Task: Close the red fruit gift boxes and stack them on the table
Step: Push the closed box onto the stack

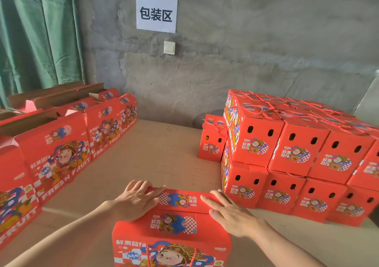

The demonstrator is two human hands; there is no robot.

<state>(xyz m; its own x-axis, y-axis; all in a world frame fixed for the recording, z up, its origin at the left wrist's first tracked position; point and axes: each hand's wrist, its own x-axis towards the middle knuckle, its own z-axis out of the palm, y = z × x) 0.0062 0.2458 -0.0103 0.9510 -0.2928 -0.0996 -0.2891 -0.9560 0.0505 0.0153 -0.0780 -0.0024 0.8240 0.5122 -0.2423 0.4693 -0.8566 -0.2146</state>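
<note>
Below the 包装区 sign (156,13), hands (135,200) (230,213) press 1 box (174,223).

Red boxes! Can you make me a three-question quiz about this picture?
1. True or false: the left hand and right hand both press flat on top of the near box.
2. Where on the table is the stack of closed boxes? A: left side. B: right side. C: under the hands.
3. Fill in: the row of boxes on the left has its top flaps ___.
Key: 1 true; 2 B; 3 open.
</note>
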